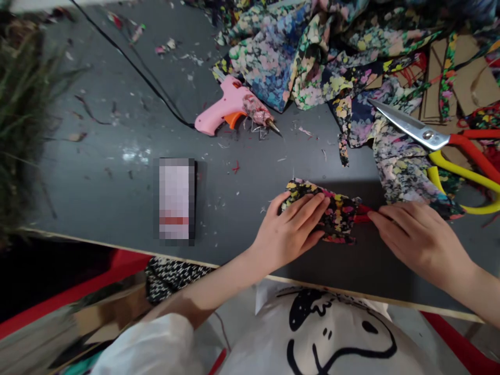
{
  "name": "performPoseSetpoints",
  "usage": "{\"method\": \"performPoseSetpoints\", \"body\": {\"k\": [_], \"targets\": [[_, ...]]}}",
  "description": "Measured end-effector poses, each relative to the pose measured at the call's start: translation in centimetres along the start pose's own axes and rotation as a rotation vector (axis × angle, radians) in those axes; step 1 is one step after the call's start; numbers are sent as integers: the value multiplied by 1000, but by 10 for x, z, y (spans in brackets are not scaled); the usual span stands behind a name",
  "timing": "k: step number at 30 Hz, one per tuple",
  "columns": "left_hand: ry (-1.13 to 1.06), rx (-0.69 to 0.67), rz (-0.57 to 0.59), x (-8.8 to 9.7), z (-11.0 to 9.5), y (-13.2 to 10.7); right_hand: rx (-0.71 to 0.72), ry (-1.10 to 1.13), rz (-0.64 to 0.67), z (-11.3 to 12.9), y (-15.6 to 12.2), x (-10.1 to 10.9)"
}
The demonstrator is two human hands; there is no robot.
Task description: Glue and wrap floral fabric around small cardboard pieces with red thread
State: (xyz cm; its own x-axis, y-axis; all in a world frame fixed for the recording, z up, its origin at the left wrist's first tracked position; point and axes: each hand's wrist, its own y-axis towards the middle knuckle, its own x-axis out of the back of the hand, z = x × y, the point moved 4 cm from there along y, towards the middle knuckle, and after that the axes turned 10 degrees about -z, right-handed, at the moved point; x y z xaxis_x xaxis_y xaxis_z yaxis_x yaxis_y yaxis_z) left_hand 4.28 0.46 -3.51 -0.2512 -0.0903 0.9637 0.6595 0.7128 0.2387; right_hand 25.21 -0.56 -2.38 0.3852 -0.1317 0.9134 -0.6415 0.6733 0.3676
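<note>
My left hand [291,226] is closed over a small dark floral fabric piece [342,211], pressing it against the grey table. My right hand [420,237] pinches red material [362,213] that sticks out of the fabric's right end; whether it is cord, thread or cloth I cannot tell. A loose floral scrap [398,177] lies just beyond the right hand. Farther up sit large scissors [428,136] with red and yellow handles, their blades apart. A pink glue gun [224,107] with an orange trigger rests on the table, its nozzle facing right.
A heap of floral cloth [269,52] covers the back right, beside brown cardboard pieces [469,78]. A phone [174,200] with a blurred-out screen lies on the left. A black cord [133,67] runs to the glue gun. Dried grass [23,114] stands at the left edge.
</note>
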Motion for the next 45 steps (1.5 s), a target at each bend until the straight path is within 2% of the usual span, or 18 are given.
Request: {"method": "performPoseSetpoints", "body": {"k": [4,7,9,12,15,19,23,27,31,35,38,40,43,45], "targets": [[26,57,30,7,8,-7,-39,-7,-37,0,3,11],[26,59,-19,12,8,-7,-69,-7,-66,-1,17,14],[2,38,-64,13,6,-4,-54,0,-59,0,28,10],[-64,-37,-47,8,-2,3,-2,-1,3,2,39,-2],[-78,-46,-12,1,-5,6,28,-48,46,3,39,-9],[-75,-6,-2,-2,-3,4,80,-62,73,6,32,-8],[-75,-4,-15,-2,-3,1,23,-93,36,5,32,-4],[-88,3,-18,-2,-2,-1,46,-52,24,10,34,-6],[-89,32,17,-3,1,-3,64,-156,66,12,35,-2],[-121,56,40,-3,2,-5,1,-239,129,6,41,6],[-150,53,27,-2,1,-6,5,-137,51,6,42,9],[-149,36,1,-1,0,-7,61,-28,7,10,38,5],[-131,14,-26,1,-2,-7,151,70,27,18,29,-7],[-117,3,-30,1,-2,-6,159,71,33,21,26,-14]]}}
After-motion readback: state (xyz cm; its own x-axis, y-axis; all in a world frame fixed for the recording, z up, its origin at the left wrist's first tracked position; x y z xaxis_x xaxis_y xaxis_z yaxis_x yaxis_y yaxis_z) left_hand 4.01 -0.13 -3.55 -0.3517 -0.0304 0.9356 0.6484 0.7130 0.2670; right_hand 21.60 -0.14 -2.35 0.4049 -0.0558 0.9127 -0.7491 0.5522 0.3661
